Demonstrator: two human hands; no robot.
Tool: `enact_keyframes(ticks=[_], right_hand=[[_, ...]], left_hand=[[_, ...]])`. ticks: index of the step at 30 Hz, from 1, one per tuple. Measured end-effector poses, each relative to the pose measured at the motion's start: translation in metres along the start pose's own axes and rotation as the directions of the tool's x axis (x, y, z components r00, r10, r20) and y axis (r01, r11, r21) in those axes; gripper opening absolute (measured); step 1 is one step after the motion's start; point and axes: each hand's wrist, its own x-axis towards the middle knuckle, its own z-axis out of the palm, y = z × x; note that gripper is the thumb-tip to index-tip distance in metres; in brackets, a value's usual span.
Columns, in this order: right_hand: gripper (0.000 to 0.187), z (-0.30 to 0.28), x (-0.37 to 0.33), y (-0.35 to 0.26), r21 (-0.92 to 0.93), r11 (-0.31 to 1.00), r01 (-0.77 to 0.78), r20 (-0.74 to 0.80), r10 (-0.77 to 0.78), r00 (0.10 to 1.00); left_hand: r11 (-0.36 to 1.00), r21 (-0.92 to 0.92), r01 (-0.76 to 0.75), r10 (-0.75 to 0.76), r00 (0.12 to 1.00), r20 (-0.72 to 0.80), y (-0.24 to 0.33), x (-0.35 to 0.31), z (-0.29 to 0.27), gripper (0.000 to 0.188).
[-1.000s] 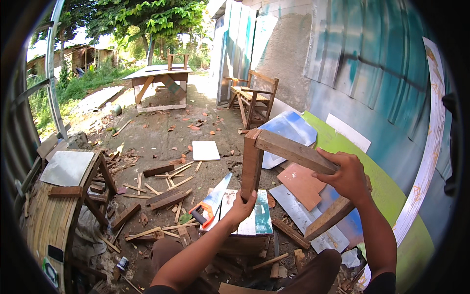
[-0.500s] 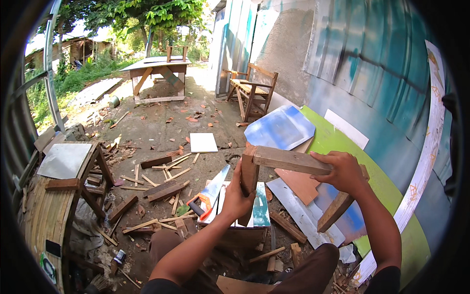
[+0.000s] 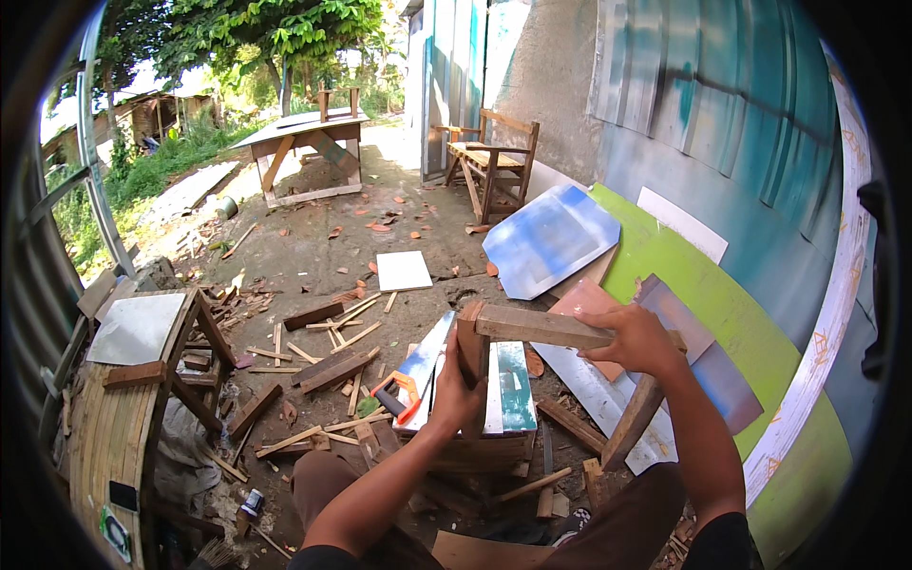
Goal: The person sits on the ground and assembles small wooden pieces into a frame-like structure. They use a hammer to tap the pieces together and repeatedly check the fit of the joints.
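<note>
Between my hands is a U-shaped wooden frame, made of a crosspiece with a leg hanging from each end. My left hand wraps round the left leg, close to its joint with the crosspiece. My right hand grips the crosspiece toward its right end, above the right leg. The left leg's lower end is just over a low work stand topped with white and teal boards. A handsaw with an orange and black handle lies at that stand's left side, its blade pointing away from me.
Wood offcuts and thin sticks litter the ground at left. A slatted bamboo bench stands beyond them, with a phone on it. Painted sheets lean by the right wall. Farther off are a wooden chair and a table.
The frame has come slightly lower and nearer to me, with both hands still on it. My view has shifted a little.
</note>
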Motion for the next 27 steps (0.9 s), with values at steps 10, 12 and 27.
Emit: enact_keyframes(ticks=[10, 12, 27], right_hand=[[0.067, 0.046, 0.006, 0.048, 0.065, 0.998, 0.003, -0.05, 0.0, 0.999], [0.069, 0.052, 0.007, 0.058, 0.122, 0.992, -0.009, -0.017, 0.011, 1.0], [0.08, 0.05, 0.016, 0.061, 0.116, 0.993, 0.008, 0.058, -0.015, 0.998]], left_hand=[[0.992, -0.128, -0.01, 0.021, 0.996, 0.085, -0.021, 0.017, 0.005, 0.1], [0.945, -0.326, -0.017, 0.044, 0.996, 0.074, -0.017, 0.025, 0.006, 0.09], [0.936, -0.35, -0.043, -0.021, 0.984, -0.178, 0.011, 0.077, 0.023, 0.061]])
